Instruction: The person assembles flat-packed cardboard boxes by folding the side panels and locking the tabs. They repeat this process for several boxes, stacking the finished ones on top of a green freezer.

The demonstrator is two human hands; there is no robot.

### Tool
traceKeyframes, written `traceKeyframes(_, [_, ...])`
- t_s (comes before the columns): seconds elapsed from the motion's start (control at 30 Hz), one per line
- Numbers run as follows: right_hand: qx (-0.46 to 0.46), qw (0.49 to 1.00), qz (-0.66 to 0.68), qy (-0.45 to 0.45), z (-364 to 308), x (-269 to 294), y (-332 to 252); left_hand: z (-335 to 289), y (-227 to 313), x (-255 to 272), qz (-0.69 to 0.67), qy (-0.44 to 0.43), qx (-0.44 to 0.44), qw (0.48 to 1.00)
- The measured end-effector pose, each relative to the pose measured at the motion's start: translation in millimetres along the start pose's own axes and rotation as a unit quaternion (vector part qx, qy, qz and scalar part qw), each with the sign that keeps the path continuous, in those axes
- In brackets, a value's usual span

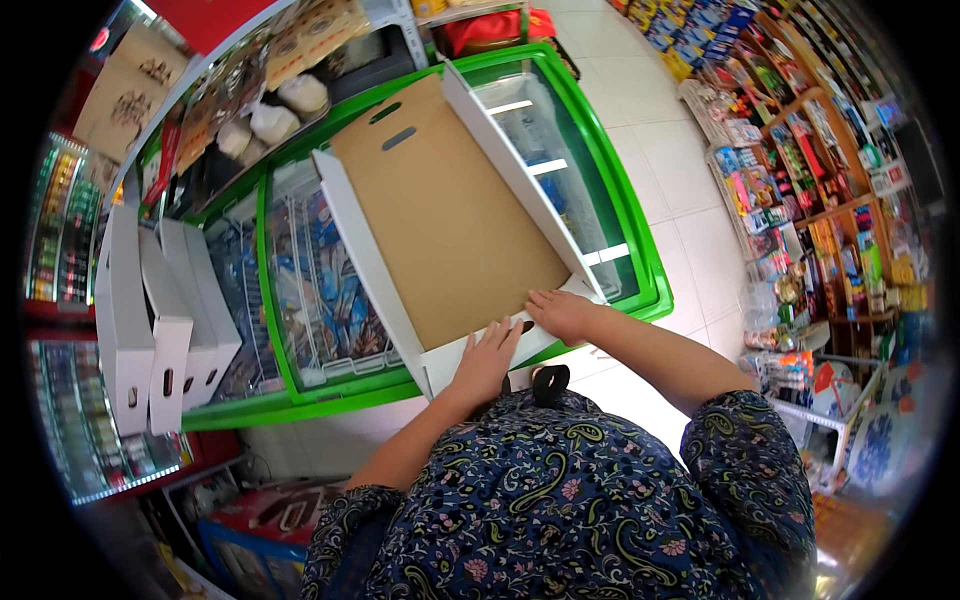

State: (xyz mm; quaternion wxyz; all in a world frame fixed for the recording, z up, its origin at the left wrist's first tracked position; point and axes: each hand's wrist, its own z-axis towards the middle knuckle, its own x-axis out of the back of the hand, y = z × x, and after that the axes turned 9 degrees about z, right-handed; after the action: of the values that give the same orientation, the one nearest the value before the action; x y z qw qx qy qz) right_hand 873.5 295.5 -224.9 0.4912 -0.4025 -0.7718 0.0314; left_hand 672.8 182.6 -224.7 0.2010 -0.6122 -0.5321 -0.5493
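Observation:
A large cardboard box, brown inside and white outside, lies with its inside facing up on a green-framed chest freezer. Its two long side walls stand up, and oval handle slots show at the far end. My left hand rests on the white near end panel, fingers stretched out and slightly apart, close to a slot. At the near right corner my right hand holds the panel's edge, its fingers together over the inner side. Its thumb is hidden.
Several white boxes with handle slots stand at the freezer's left end. Through the glass lids, blue packages and wire baskets show. A shelf with pale bags adjoins the far side. Stocked shelves line the right, beyond a tiled floor.

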Motion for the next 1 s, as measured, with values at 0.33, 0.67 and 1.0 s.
traceKeyframes(0.33, [-0.039, 0.99, 0.02, -0.137, 21.9, -14.0, 15.8, 22.3, -28.0, 3.2, -0.303, -0.194, -0.131, 0.924])
traceKeyframes(0.67, [-0.109, 0.994, -0.017, 0.028, -0.7, -22.5, 0.6, 11.0, -28.7, -13.4, -0.149, -0.101, -0.016, 0.984])
traceKeyframes(1.0, [-0.069, 0.992, 0.011, -0.107, 12.1, -8.6, 11.1, -17.2, -29.6, -23.6, 0.03, -0.039, 0.116, 0.992])
